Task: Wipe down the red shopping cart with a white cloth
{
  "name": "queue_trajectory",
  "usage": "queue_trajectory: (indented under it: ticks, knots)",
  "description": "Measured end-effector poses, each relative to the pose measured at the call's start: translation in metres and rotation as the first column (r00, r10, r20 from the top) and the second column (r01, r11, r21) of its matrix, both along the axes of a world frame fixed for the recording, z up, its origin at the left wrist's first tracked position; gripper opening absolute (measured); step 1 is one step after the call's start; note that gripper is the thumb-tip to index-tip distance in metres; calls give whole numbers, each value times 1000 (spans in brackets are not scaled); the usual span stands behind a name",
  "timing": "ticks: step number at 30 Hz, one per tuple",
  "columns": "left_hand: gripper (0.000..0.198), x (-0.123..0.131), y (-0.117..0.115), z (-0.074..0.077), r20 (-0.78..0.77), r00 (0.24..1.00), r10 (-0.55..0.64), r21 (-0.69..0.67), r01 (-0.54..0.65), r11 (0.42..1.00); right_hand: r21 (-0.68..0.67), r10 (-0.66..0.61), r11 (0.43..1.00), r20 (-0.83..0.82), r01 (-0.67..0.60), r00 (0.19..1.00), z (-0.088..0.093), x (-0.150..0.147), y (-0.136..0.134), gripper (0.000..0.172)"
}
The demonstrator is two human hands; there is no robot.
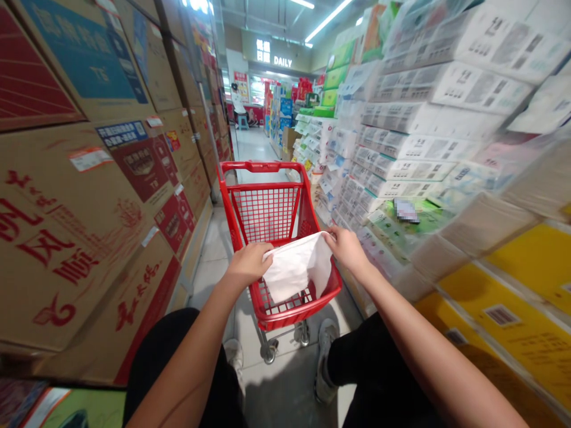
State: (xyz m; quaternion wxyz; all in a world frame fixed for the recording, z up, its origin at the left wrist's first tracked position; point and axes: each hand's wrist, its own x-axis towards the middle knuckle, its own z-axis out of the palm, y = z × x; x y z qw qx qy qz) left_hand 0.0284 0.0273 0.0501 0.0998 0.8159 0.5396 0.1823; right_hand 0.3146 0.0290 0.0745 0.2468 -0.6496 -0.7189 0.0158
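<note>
A white cloth [289, 270] hangs between my two hands, over the basket of a small red shopping cart [266, 163]. My left hand [250, 261] pinches its upper left corner, at the cart's left side. The upper right corner is in the closed fingers of my right hand [345, 246], near the cart's right rim. The top edge is stretched between the hands, and the right part of the cloth folds back. Part of the basket's grid floor shows below the cloth. The cart's wheels [269, 351] rest on the floor between my feet.
Stacked cardboard boxes [66, 238] line the left side of the aisle. On the right are piles of white packaged paper goods [401, 142] and yellow cartons [495, 309]. A person [238, 104] is by a blue stool [242, 122] at the far end of the tiled aisle.
</note>
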Motion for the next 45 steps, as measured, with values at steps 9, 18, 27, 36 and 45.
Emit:
queue_trajectory:
  ticks: [9, 18, 27, 36, 45]
  knots:
    - [25, 23, 5, -12, 439, 891, 112, -10, -120, 993, -212, 171, 938, -410, -275, 896, -9, -38, -19, 35]
    - [32, 39, -5, -18, 597, 785, -167, 112, 125, 986, -284, -107, 817, -930, -502, 352, -21, -87, -23, 29]
    - [37, 36, -5, -19, 635, 748, -194, 135, 140, 981, -156, -88, 873, -982, -462, 165, -29, -88, -22, 33]
    - [46, 36, -10, -15, 636, 733, -241, 79, 249, 965, -98, -83, 857, -995, -506, 54, -18, -89, -29, 25]
    - [48, 27, -2, -11, 918, 395, -35, -64, 234, 970, 89, 157, 975, -925, -203, 346, -35, -72, -14, 64]
